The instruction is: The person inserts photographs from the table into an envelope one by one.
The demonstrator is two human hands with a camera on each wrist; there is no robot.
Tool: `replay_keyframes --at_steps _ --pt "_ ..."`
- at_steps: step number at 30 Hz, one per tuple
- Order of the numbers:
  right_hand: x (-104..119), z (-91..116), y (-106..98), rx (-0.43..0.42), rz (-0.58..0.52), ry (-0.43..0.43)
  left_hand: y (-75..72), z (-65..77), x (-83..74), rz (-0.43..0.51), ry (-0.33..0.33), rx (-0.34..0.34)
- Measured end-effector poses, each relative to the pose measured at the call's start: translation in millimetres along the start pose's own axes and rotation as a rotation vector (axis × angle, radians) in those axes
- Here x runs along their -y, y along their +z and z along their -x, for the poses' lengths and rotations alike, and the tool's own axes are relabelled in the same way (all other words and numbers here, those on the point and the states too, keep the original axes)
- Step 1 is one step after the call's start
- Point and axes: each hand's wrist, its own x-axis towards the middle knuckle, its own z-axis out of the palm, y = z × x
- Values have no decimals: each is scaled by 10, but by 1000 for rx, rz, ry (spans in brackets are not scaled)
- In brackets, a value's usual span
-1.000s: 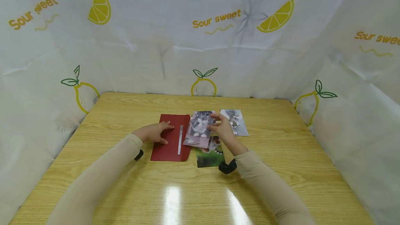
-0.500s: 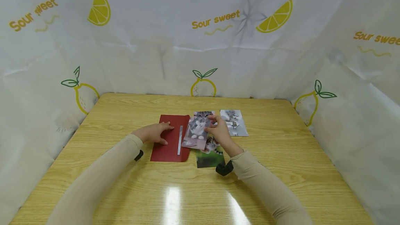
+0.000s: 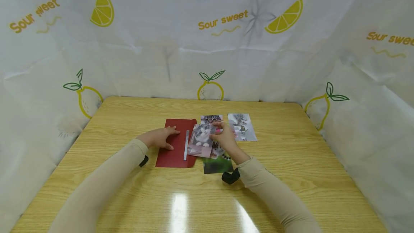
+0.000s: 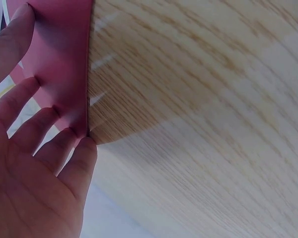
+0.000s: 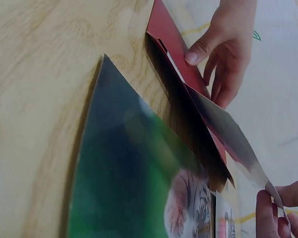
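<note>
A red envelope (image 3: 171, 156) with a pale strip near its right side lies on the table. My left hand (image 3: 160, 137) rests on it with fingers spread; in the left wrist view the fingertips touch the red paper (image 4: 59, 54) along its edge. My right hand (image 3: 225, 140) pinches a cat photo card (image 3: 201, 140) at its right edge, between thumb and fingers. The card's left edge overlaps the envelope's right flap. Seen from the right wrist, the card (image 5: 228, 131) slants up off the envelope (image 5: 176, 37) toward the pinching fingers (image 5: 268, 218).
Beneath and beside the held card lie a green-backed tiger cub photo (image 3: 217, 166) and a tabby cat photo (image 3: 211, 118). A pale grey photo (image 3: 245, 130) lies to their right. Behind the wooden table (image 3: 129, 197) hangs a white lemon-print cloth (image 3: 136, 64).
My right hand has moved left and slightly toward me with the cat photo card, uncovering more of the tabby photo. The left hand has stayed in place on the envelope.
</note>
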Motion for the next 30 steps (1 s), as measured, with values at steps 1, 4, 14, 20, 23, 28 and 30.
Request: replay_keyframes --at_steps 1,4,14,20,23,28,30 --pt "-2 1 5 1 4 0 2 0 3 0 -1 0" --pt "-5 12 22 5 12 8 11 -5 14 -3 -2 0" --pt "11 60 74 29 29 46 5 -7 20 -13 9 -5" --pt "-13 58 100 65 36 60 3 12 12 -6 8 -4" --pt "-18 61 114 87 15 61 4 9 9 0 6 -1" --pt "-5 60 139 117 -22 61 6 -3 8 -5 13 -1" --pt "8 66 146 129 -27 50 6 -2 10 -7 17 -1"
